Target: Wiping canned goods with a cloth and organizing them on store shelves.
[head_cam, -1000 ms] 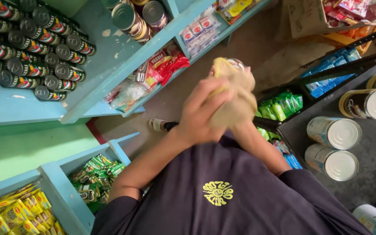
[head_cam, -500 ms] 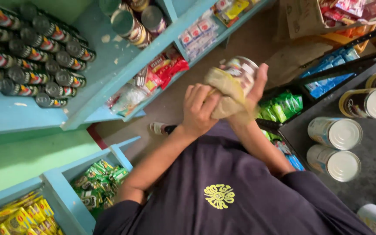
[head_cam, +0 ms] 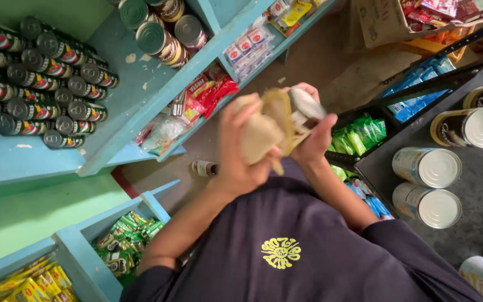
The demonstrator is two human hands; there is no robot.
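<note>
Hands met in front of the person's dark shirt (head_cam: 308, 251), raised between a blue shelf unit (head_cam: 141, 106) and a dark surface (head_cam: 476, 179). Their left hand (head_cam: 241, 151) was clenched around a tan cloth (head_cam: 264, 131), pressing it against a tin can (head_cam: 304, 106), while the right hand (head_cam: 314, 140) gripped that can from below, fingers curled around its side. The can was tilted, its silvery end facing up and half covered by the cloth. Rows of dark cans (head_cam: 40, 84) lay on their sides on the blue shelf unit, with larger cans (head_cam: 160, 33) further along and red packets (head_cam: 211, 92) on the shelf beneath. Green packets (head_cam: 129, 240) and yellow packets (head_cam: 29, 285) filled blue bins near the left elbow. On the dark surface stood several white-lidded tins (head_cam: 426, 168), well apart from the hands, with green sachets (head_cam: 359, 137) just beyond the right hand. A small bottle (head_cam: 205, 168) lay on the floor below.
</note>
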